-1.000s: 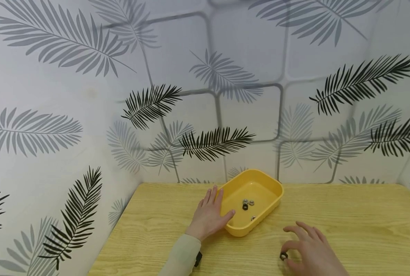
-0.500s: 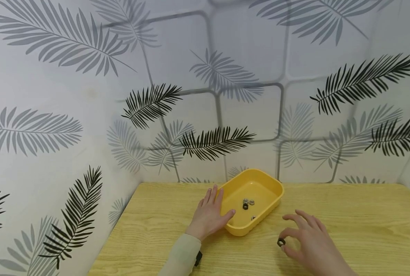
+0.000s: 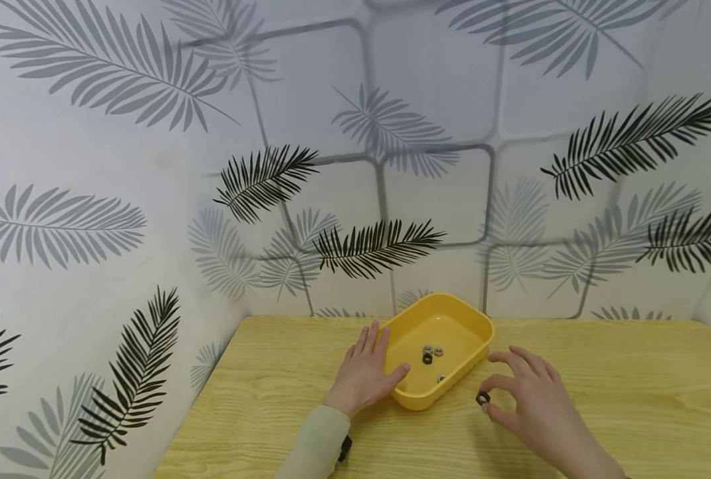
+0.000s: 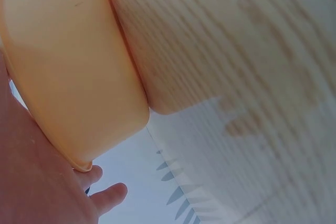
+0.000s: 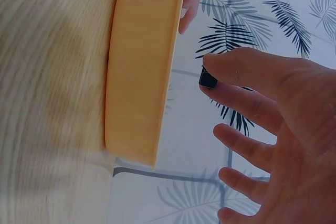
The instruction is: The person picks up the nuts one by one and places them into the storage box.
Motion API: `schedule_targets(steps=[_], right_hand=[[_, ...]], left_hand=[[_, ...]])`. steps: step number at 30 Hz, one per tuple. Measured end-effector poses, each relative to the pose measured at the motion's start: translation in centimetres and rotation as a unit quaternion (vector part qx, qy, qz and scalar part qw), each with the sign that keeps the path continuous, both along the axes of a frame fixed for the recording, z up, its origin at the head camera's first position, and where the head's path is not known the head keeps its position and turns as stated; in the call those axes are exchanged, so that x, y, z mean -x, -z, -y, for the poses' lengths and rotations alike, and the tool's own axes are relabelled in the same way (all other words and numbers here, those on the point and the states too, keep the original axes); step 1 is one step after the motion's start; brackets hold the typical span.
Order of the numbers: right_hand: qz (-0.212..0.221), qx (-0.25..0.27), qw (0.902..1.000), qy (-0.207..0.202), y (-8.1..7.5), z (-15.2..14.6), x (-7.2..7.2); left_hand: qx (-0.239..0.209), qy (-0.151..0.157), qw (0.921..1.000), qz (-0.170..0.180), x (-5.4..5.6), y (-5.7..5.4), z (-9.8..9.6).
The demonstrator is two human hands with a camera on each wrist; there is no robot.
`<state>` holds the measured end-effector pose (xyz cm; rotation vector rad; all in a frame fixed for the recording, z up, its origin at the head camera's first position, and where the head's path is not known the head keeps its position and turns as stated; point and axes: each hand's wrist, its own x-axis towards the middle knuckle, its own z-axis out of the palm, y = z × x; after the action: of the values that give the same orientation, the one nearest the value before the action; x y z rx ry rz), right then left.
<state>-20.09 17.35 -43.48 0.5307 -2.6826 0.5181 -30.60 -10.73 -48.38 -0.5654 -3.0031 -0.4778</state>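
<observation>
My right hand pinches a black hex nut between thumb and index finger, with the other fingers spread. It is above the table, just right of the yellow tray. In the right wrist view the dark nut shows at the fingertips, apart from the tray wall. My left hand rests on the tray's left rim, fingers straight and thumb over the near edge. Inside the tray lie a black nut and several silver nuts.
The wooden table runs back to a wall with a leaf pattern. A black band shows at the left wrist, beside the light sleeve.
My right hand has carried the black nut up and left, from low over the table toward the tray's right side. The left hand has stayed on the tray.
</observation>
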Motion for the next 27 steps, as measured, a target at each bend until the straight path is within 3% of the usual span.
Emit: schedule_targets(steps=[27], right_hand=[[-0.032, 0.038, 0.9988, -0.004, -1.0, 1.9, 4.1]], left_hand=[[0.012, 0.005, 0.9999, -0.005, -0.2, -0.4, 0.1]])
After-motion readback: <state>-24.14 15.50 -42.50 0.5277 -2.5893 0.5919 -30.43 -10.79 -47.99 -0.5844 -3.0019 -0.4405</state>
